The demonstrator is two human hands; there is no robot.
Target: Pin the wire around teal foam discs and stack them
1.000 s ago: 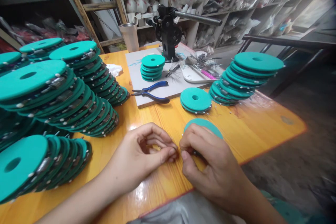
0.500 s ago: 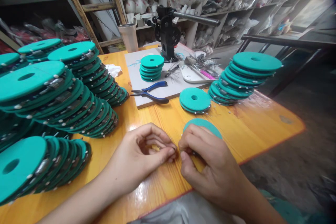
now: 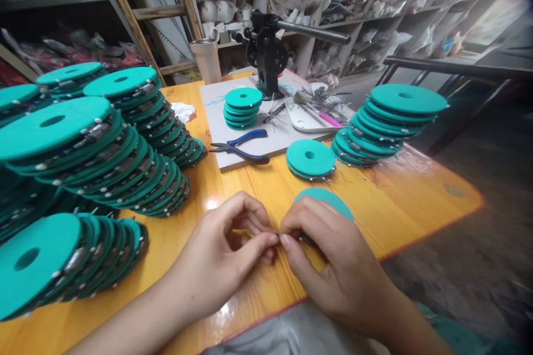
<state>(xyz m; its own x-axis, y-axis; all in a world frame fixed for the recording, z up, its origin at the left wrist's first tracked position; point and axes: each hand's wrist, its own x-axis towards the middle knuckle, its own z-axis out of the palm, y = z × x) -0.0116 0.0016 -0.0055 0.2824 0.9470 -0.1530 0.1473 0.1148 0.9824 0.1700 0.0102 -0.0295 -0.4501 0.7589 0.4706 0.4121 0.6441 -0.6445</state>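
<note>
Our left hand point(image 3: 227, 252) and right hand point(image 3: 328, 266) meet fingertip to fingertip, pinching something too small to identify. The teal disc point(image 3: 328, 199) lies on the tabletop point(image 3: 395, 199) under our right hand; beyond lie blue pliers point(image 3: 241, 147).

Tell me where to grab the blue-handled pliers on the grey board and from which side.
Take the blue-handled pliers by the two blue handles, coming from above on the right. They lie flat on the grey board with handles spread toward the right and the metal jaws pointing left, so the handle end gives the widest hold and open space near it.
</note>
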